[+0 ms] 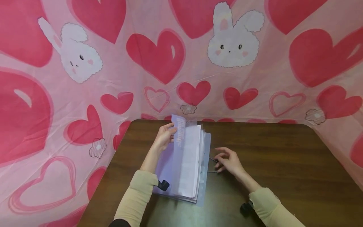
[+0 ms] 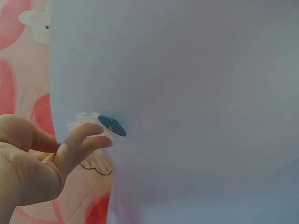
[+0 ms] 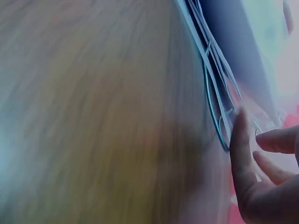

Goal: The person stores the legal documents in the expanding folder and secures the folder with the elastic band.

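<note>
A lavender document folder [image 1: 165, 171], with white sheets [image 1: 190, 167] between its covers, lies on the table partly opened. My left hand [image 1: 165, 136] pinches the free edge of the raised front cover [image 1: 178, 148], which bears pale lettering. In the left wrist view the cover [image 2: 187, 93] fills most of the picture, with a teal round button [image 2: 112, 125] near the fingertips. To the right of the folder, my right hand [image 1: 230, 161] has loosely bent, parted fingers beside a thin cord loop [image 3: 212, 102] at the folder's edge. Whether they touch the cord is unclear.
The dark wooden table [image 1: 272, 151] extends to both sides of the folder. Behind and to the left hangs a pink cloth [image 1: 198, 72] with hearts and rabbits. A black wrist camera [image 1: 163, 185] sits above the folder's lower left part.
</note>
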`<state>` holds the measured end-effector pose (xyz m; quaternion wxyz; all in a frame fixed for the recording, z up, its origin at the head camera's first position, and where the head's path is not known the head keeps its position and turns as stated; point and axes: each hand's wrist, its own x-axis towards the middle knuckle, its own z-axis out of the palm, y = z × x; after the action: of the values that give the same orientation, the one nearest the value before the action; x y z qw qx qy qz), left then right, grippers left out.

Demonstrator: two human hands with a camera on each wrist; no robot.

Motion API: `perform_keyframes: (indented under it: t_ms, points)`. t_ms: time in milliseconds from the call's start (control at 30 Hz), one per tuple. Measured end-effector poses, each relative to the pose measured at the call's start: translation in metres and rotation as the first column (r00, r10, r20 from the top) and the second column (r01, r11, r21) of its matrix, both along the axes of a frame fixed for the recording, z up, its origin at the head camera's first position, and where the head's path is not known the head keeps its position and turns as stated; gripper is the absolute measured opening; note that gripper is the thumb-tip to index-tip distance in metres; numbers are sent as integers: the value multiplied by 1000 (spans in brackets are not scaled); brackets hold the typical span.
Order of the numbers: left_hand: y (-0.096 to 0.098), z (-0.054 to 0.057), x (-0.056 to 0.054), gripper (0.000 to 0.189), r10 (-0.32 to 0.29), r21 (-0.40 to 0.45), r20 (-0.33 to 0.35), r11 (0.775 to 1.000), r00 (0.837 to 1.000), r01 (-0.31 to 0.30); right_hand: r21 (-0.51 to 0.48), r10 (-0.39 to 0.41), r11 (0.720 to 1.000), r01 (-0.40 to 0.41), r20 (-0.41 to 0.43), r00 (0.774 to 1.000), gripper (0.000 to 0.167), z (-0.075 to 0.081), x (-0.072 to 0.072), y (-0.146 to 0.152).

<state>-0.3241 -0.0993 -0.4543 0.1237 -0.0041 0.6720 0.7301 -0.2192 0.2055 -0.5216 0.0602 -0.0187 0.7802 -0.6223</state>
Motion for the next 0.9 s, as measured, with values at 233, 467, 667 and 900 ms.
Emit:
perform_keyframes:
  t_ms: [233, 467, 667, 900]
  points:
    - [12, -13, 1, 61, 9, -35, -17, 999, 1000, -9, 241, -50, 969, 58, -39, 998, 36, -8, 6, 13]
    - [28, -28, 9, 58, 4, -144, -79, 989, 997, -15, 320, 12, 947, 10, -65, 998, 30, -12, 8, 13]
    - [43, -39, 8, 57, -7, -233, -162, 972, 987, -32, 326, 12, 945, 7, -57, 998, 28, -9, 10, 11]
    - [60, -48, 11, 53, -65, -424, -357, 900, 932, -100, 351, 21, 937, -6, -39, 999, 14, -3, 11, 10]
